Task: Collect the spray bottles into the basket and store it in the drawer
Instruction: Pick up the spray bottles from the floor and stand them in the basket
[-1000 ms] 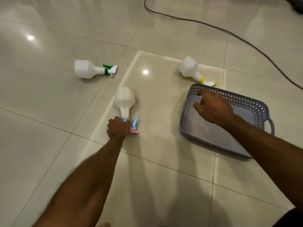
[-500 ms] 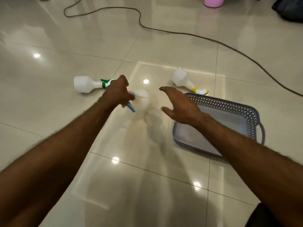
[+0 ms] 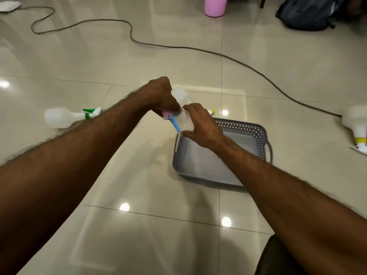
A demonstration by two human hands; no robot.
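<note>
My left hand (image 3: 161, 96) grips the pink-and-blue spray head of a white spray bottle (image 3: 185, 121), held in the air just left of the grey basket (image 3: 256, 133). My right hand (image 3: 200, 124) curls around the bottle's white body from the right, fingers partly spread. A white bottle with a green trigger (image 3: 59, 117) lies on the floor to the left. Behind my right hand only the yellow tip (image 3: 211, 111) of another bottle shows. A further white bottle with a yellow collar (image 3: 355, 124) lies at the far right.
A dark cable (image 3: 198, 49) snakes across the tiled floor behind the basket. A pink container (image 3: 215, 5) and a dark bag (image 3: 309, 13) stand at the back. A white cloth (image 3: 9, 5) lies at the top left corner.
My left hand has lifted the pink-and-blue bottle off the floor and carried it right toward the basket. My right hand has moved up to its body. The view has tilted up.
</note>
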